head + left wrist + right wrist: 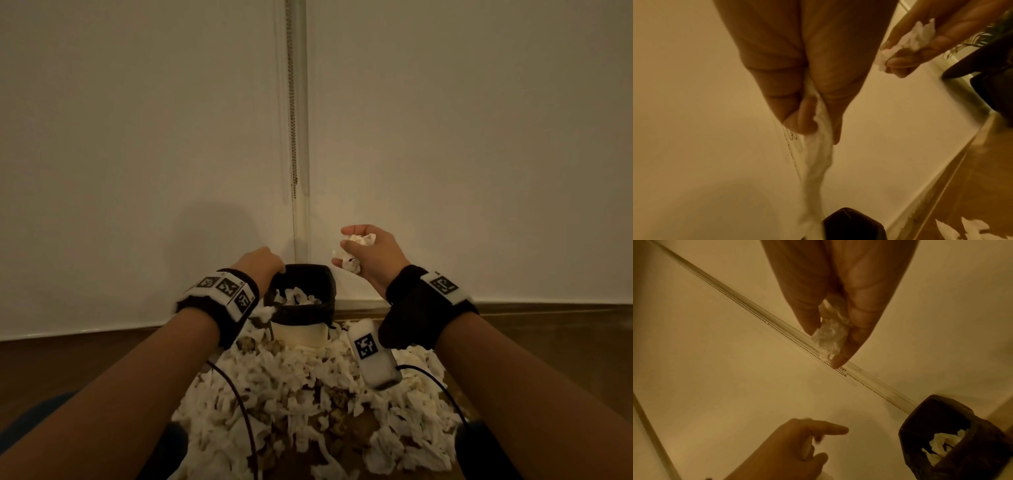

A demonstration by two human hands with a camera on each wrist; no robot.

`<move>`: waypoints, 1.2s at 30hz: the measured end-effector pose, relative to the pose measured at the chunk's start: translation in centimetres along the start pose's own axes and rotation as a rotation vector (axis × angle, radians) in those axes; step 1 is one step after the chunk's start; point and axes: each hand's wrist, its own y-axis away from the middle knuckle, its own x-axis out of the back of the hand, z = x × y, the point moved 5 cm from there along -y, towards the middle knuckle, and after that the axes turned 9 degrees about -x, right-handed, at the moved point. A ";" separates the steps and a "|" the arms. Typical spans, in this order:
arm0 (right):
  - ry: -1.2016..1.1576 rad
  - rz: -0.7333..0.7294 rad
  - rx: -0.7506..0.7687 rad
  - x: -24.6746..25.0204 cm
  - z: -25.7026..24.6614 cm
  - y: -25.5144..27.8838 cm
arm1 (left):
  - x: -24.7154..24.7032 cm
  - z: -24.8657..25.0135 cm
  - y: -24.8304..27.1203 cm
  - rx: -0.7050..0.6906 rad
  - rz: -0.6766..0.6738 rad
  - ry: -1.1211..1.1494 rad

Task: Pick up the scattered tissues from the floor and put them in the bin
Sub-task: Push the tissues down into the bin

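The bin [329,291], white with a black liner, stands on the floor against the wall and holds several tissues. My left hand [270,265] hovers at its far left rim. The left wrist view shows it pinching a long white tissue strip [818,154] that hangs down beside the bin's rim [851,224]. My right hand [349,246] is raised above and right of the bin, its fingers curled round a crumpled tissue [361,239], which also shows in the right wrist view [830,335]. A heap of scattered tissues [308,394] covers the floor in front of the bin.
A pale wall with a bead chain [293,137] rises right behind the bin. Wooden floor [548,342] runs along the skirting on both sides. Black cables [239,404] trail over the heap. Dark furniture and a plant [992,73] stand to the right.
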 end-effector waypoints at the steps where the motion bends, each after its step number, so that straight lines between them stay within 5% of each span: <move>1: -0.008 -0.006 -0.008 0.0 0.0 0.0 | -0.1 -0.5 0.1 0.019 0.015 -0.042; 9: 0.018 -0.043 -0.093 -0.6 0.7 -0.1 | -4.2 -4.2 0.4 0.211 -0.211 -0.227; 12: 0.123 0.003 -0.118 -0.9 1.6 -1.1 | -4.3 -5.3 -0.6 0.240 -0.173 -0.153; 16: 0.293 0.175 -0.084 -0.8 2.8 -3.9 | -3.8 -5.5 -1.5 0.173 -0.186 -0.084; 19: 0.318 0.302 -0.058 -0.3 4.5 -6.7 | -4.1 -6.2 -1.1 0.070 -0.316 -0.391; 22: 0.340 0.442 -0.074 0.5 6.8 -8.9 | -5.0 -6.6 -1.7 -0.021 -0.223 -0.571; 27: 0.315 0.401 -0.131 0.5 11.6 -12.6 | -5.6 -8.6 -4.3 0.116 -0.064 -0.224; 31: 0.038 0.240 -0.387 0.0 16.4 -15.0 | -6.8 -10.0 -6.5 0.271 -0.018 0.119; 36: 0.126 0.185 -0.397 0.3 18.5 -17.8 | -8.4 -8.4 -10.4 0.136 -0.105 0.179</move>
